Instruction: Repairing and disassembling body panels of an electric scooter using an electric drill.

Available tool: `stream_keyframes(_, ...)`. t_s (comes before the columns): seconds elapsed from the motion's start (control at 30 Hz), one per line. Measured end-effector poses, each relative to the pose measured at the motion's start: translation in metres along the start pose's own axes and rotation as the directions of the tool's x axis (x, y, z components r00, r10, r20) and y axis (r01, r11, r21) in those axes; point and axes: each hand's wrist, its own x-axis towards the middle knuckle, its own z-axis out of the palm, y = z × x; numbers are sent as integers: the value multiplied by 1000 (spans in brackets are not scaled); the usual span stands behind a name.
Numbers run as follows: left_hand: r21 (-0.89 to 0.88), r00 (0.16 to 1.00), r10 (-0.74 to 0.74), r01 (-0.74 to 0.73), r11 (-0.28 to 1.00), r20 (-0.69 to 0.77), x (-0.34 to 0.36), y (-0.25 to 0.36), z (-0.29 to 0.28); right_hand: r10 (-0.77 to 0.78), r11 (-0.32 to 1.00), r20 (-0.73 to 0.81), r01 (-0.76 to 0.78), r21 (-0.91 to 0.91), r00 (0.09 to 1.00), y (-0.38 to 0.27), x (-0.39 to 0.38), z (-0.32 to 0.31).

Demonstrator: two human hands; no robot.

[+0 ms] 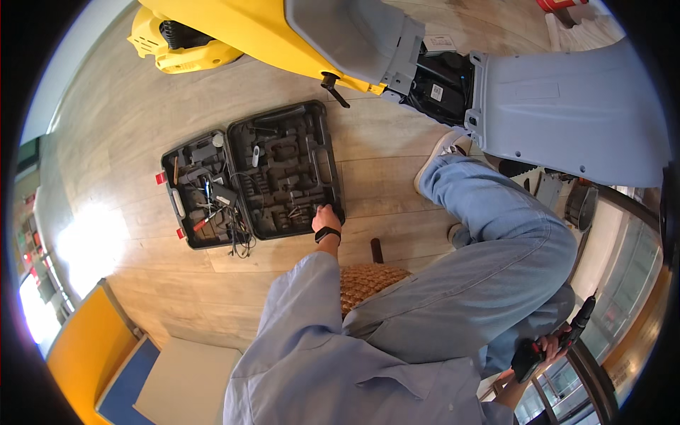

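Observation:
An open black tool case [321, 161] lies on the wooden floor, its left half [183, 156] holding tangled cables [239, 234] and small tools, its right half a moulded tray. My left hand [326, 219], with a black watch on the wrist, reaches into the right half's lower corner, fingers curled on something too small and hidden to name. At the lower right, my right hand [551, 347] grips a black cordless drill [582, 317] beside my leg.
A yellow and grey vehicle body [262, 28] with an exposed black compartment [438, 81] spans the top. My bent knee and shoe sit below it. A woven seat [365, 280] is under me; yellow, blue and beige panels [88, 340] stand at lower left.

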Motion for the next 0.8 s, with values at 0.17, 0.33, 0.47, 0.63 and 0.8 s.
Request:
stream_keyframes(0.17, -97, 999, 2, -6, 995, -46, -4, -5, -6, 43, 999, 23, -43, 13, 999, -2, 4, -5)
stream_keyframes(0.33, -522, 982, -2, -98, 847, -189, -18, -24, -35, 28, 991, 121, -44, 129, 992, 15, 17, -2)
stream_keyframes(0.47, -850, 967, 170, -248, 465, -188, -70, 30, -125, 64, 977, 194, -101, 186, 979, -2, 19, -10)
stream_keyframes(0.63, -763, 750, 452, -613, 204, -482, -142, 82, -266, 79, 964, 311, -152, 218, 947, 19, 41, -4)
stream_keyframes(0.8, -543, 427, 597, -840, -17, -679, -193, 132, -322, 147, 947, 466, -260, 189, 872, 28, 47, -9)
